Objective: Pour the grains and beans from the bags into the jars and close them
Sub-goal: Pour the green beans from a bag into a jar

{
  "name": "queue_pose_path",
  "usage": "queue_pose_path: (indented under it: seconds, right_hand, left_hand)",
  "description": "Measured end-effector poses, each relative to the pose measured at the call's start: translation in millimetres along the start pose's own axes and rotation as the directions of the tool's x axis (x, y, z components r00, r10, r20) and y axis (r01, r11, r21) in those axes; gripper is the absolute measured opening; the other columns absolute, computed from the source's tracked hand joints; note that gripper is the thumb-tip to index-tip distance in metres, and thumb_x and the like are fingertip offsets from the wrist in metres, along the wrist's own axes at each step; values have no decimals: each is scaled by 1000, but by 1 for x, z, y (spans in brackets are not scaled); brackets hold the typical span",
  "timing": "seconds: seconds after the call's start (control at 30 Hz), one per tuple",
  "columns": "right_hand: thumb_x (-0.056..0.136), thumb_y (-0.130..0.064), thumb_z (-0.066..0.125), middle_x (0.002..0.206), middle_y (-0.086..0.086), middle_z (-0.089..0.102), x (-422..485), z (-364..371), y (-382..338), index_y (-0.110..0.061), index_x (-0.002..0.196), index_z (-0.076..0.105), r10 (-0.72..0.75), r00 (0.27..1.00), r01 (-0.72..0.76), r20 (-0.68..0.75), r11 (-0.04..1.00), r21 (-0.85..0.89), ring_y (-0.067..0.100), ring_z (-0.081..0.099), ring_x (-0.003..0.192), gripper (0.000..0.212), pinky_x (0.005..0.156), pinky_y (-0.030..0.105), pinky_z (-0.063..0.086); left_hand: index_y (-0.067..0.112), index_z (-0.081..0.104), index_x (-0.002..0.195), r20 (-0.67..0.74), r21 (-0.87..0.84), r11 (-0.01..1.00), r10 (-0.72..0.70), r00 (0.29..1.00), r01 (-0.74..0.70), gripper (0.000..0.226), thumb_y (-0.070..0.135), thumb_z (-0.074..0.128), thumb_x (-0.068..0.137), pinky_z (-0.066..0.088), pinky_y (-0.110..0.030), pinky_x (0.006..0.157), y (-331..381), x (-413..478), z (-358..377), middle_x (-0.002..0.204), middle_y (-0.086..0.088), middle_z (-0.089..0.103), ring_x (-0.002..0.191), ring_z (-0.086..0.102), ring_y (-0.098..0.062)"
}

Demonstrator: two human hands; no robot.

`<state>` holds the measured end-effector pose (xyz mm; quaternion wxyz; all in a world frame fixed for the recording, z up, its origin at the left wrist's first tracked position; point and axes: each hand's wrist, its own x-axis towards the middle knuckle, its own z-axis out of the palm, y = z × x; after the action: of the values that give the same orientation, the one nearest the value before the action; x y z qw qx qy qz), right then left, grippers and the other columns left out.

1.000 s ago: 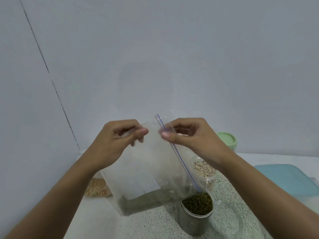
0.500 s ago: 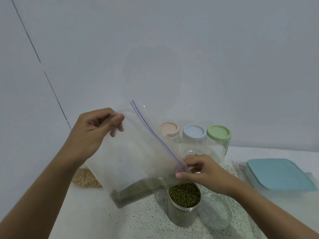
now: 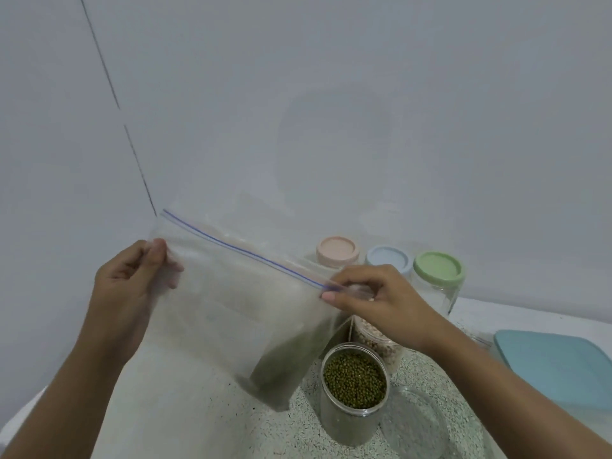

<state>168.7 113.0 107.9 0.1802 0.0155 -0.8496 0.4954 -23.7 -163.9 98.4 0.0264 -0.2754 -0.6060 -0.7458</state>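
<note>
I hold a clear zip bag (image 3: 238, 306) with a blue seal line above the counter. My left hand (image 3: 132, 293) grips its upper left corner and my right hand (image 3: 374, 299) pinches the right end of the seal. Some green beans lie in the bag's lowest corner. Just right of that corner stands an open clear jar (image 3: 352, 392) full of green beans. Behind it, partly hidden by my right hand, is an open jar of pale grains (image 3: 374, 339). A clear lid (image 3: 414, 422) lies right of the bean jar.
Three lidded glass jars stand at the wall: pink lid (image 3: 337, 251), blue lid (image 3: 389, 260), green lid (image 3: 437, 268). A blue-lidded flat container (image 3: 559, 366) sits at the right. The speckled counter (image 3: 298, 435) meets a wall corner at the left.
The bag has tilted so its seal line runs flatter, from upper left down to the right. My left hand dropped lower and my right hand slid right along the seal.
</note>
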Motion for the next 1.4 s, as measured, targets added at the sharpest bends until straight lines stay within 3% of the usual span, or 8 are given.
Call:
queue_pose_path:
  seconds: [0.33, 0.5, 0.67, 0.83, 1.0, 1.1, 1.27, 1.4]
  right_hand:
    - [91, -21, 76, 85, -13, 75, 41, 57, -5, -19, 88, 79, -36, 998, 41, 57, 995, -93, 7, 69, 88, 5, 85, 29, 53]
    - [89, -11, 77, 79, 4, 75, 64, 82, -8, -11, 83, 80, -2, 1000, 2, 15, 999, 32, 17, 71, 78, 6, 85, 43, 57]
    - [87, -2, 75, 79, 17, 75, 85, 97, -22, 0, 83, 78, 39, 999, -43, 21, 964, 263, 18, 67, 67, 6, 60, 19, 47]
    - [81, -4, 78, 74, 14, 74, 113, 127, -33, 1, 76, 76, 98, 995, -89, -17, 954, 286, 17, 64, 61, 8, 57, 18, 44]
    - [82, 8, 68, 69, 20, 69, 142, 170, -30, 5, 69, 72, 182, 982, -171, -53, 971, 170, 17, 61, 58, 14, 58, 28, 52]
    - [75, -9, 67, 62, 13, 64, 150, 180, -27, -9, 61, 68, 129, 988, -137, -89, 986, -90, 22, 59, 57, 14, 61, 46, 54]
    - [80, -46, 79, 56, -1, 54, 168, 180, -38, -14, 59, 53, 116, 993, -96, 18, 890, -446, 14, 48, 53, 46, 58, 35, 45]
    - [79, -64, 71, 63, -3, 54, 185, 194, -42, -19, 68, 46, 176, 981, -67, 82, 702, -709, 15, 49, 61, 52, 62, 39, 45]
  left_hand:
    - [29, 74, 89, -93, -23, 963, -270, 958, 269, 57, 78, 79, 60, 55, -18, 66, -53, -37, -54, 87, 3, 68, 78, 65, -10]
    - [21, 78, 99, -54, -90, 959, -275, 960, 269, 47, 61, 75, 74, 57, -21, 72, -45, -21, -67, 97, -1, 73, 86, 67, -13]
    - [15, 75, 77, -99, -91, 975, -213, 972, 204, 31, 17, 54, 101, 55, -23, 65, -42, 10, -98, 80, -5, 64, 76, 59, -18]
    - [17, 69, 92, 46, 104, 986, -132, 990, 127, 15, 31, 63, 91, 47, -22, 61, -35, 53, -139, 75, -8, 60, 67, 55, -21]
    - [15, 62, 96, 238, 351, 936, -116, 964, 26, 46, 54, 75, 76, 45, -30, 66, -40, 88, -174, 77, -5, 71, 70, 60, -22]
    - [18, 59, 97, 326, 571, 815, -109, 939, -104, 59, 68, 75, 69, 48, -30, 66, -44, 102, -185, 80, 1, 71, 75, 63, -25]
    - [31, 53, 92, 578, 730, 501, -89, 811, -465, 67, 93, 53, 67, 50, -34, 80, -35, 125, -171, 85, 16, 67, 78, 63, -8]
    - [43, 43, 128, 731, 682, 240, -255, 633, -691, 71, 92, 20, 81, 32, -35, 102, -37, 134, -132, 112, 20, 58, 99, 53, -3]
